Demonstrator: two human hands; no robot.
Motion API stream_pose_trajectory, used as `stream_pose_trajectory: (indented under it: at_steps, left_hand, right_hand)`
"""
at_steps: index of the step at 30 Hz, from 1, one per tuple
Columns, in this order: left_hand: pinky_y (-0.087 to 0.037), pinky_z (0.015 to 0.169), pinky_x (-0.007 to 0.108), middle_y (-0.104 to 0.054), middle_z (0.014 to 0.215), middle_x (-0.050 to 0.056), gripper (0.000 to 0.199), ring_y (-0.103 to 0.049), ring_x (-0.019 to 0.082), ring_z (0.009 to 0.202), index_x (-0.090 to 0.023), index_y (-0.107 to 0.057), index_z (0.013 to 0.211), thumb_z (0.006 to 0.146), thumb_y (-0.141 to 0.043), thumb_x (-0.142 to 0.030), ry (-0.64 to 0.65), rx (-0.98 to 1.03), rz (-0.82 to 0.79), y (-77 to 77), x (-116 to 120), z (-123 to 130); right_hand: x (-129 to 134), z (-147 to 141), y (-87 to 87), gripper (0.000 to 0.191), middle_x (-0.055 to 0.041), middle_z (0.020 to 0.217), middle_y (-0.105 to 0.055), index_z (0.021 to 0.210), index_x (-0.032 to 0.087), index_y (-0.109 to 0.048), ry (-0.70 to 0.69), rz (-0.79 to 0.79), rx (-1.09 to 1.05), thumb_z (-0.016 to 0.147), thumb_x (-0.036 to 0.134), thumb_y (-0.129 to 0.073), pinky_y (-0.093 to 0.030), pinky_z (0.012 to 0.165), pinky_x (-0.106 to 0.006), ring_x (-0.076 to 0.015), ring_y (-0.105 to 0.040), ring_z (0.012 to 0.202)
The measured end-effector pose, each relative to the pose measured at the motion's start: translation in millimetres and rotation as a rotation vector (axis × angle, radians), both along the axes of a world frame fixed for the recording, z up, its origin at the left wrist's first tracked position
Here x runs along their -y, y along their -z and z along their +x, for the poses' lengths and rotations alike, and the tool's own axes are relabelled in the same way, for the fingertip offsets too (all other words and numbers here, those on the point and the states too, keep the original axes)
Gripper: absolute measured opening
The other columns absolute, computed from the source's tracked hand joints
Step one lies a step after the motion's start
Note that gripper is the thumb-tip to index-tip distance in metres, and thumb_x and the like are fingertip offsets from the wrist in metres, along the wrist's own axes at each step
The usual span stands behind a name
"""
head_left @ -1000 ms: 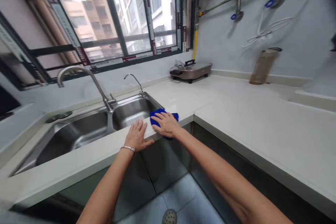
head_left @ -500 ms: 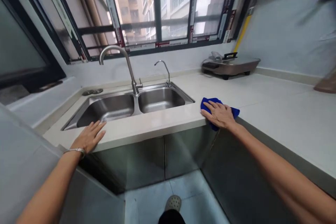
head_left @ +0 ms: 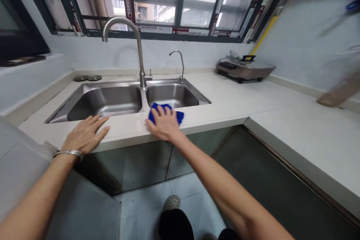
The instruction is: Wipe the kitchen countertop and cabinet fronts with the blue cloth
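Observation:
My right hand (head_left: 164, 123) presses a blue cloth (head_left: 180, 117) against the front strip of the white countertop (head_left: 225, 120), just before the right basin of the sink. Cloth shows past the fingertips and on both sides of the hand. My left hand (head_left: 86, 135) rests on the counter edge near the left basin, fingers stretched out and nothing held. A bracelet circles that wrist. The double-basin steel sink (head_left: 144, 101) lies behind both hands, with a tall curved faucet (head_left: 139, 52) at its middle and a smaller thin tap (head_left: 182, 65) to the right.
An electric pan with a lid (head_left: 247, 68) stands in the back right corner. Two round metal drain covers (head_left: 87, 78) lie behind the sink at left. A brownish object (head_left: 334, 95) leans near the right wall. Dark cabinet doors (head_left: 135, 163) are below the counter.
My right hand has slid the blue cloth leftward along the counter edge, from the inner corner to before the sink. The view has shifted; my left hand stays on the counter.

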State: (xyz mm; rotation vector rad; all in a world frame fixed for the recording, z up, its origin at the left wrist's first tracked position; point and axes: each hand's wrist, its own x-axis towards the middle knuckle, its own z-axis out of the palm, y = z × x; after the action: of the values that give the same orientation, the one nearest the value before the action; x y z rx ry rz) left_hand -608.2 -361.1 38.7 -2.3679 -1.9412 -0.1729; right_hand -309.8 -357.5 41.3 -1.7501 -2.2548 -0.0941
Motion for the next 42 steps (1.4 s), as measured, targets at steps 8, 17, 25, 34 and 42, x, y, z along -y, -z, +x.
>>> stream_pose_trajectory:
  at_steps: [8, 17, 25, 34, 42]
  left_hand:
    - [-0.017, 0.127, 0.044, -0.036, 0.161, 0.010, 0.074, -0.025, 0.026, 0.152, -0.012, -0.037, 0.152, 0.093, -0.013, -0.050, -0.049, 0.077, -0.026, -1.7, -2.9, -2.0]
    - [-0.014, 0.128, 0.045, -0.033, 0.163, 0.008, 0.079, -0.022, 0.026, 0.153, -0.014, -0.033, 0.154, 0.092, -0.014, -0.058, -0.078, 0.084, -0.070, -6.8, 0.2, -1.4]
    - [-0.016, 0.128, 0.045, -0.034, 0.162, 0.010, 0.076, -0.024, 0.027, 0.152, -0.013, -0.035, 0.153, 0.092, -0.017, -0.055, -0.072, 0.069, -0.053, -7.7, 1.7, 0.4]
    - [-0.024, 0.125, 0.047, -0.042, 0.158, 0.009, 0.067, -0.034, 0.030, 0.148, -0.016, -0.045, 0.148, 0.093, -0.026, -0.050, -0.077, 0.111, 0.037, -2.5, 7.7, 9.0]
    - [-0.019, 0.125, 0.056, -0.033, 0.162, 0.015, 0.063, -0.019, 0.034, 0.153, -0.018, -0.043, 0.149, 0.098, -0.028, -0.052, -0.123, 0.203, 0.195, 1.6, 17.3, 15.2]
  right_hand:
    - [21.4, -94.7, 2.4, 0.057, -0.0095, 0.155, -0.041, 0.143, 0.022, -0.046, -0.299, 0.088, -0.114, 0.099, 0.056, -0.034, -0.028, 0.116, -0.057, -0.0372, -0.037, 0.138]
    - [4.1, 36.8, 6.4, 0.055, -0.0041, 0.157, -0.041, 0.148, 0.027, -0.044, -0.188, 0.095, -0.051, 0.100, 0.053, -0.034, -0.025, 0.120, -0.049, -0.0293, -0.035, 0.143]
    - [-3.8, 214.2, 12.7, 0.060, -0.0064, 0.156, -0.042, 0.149, 0.025, -0.044, 0.167, 0.069, 0.074, 0.099, 0.052, -0.024, -0.031, 0.117, -0.049, -0.0285, -0.039, 0.141]
    - [-2.2, 198.5, 29.0, 0.064, -0.0091, 0.156, -0.041, 0.148, 0.021, -0.043, 0.414, 0.112, 0.154, 0.098, 0.052, -0.019, -0.033, 0.112, -0.055, -0.0343, -0.038, 0.139]
    - [9.3, 11.8, 13.4, 0.063, -0.0111, 0.160, -0.034, 0.152, 0.019, -0.037, 0.068, 0.062, 0.143, 0.099, 0.051, -0.025, -0.027, 0.114, -0.056, -0.0366, -0.032, 0.142]
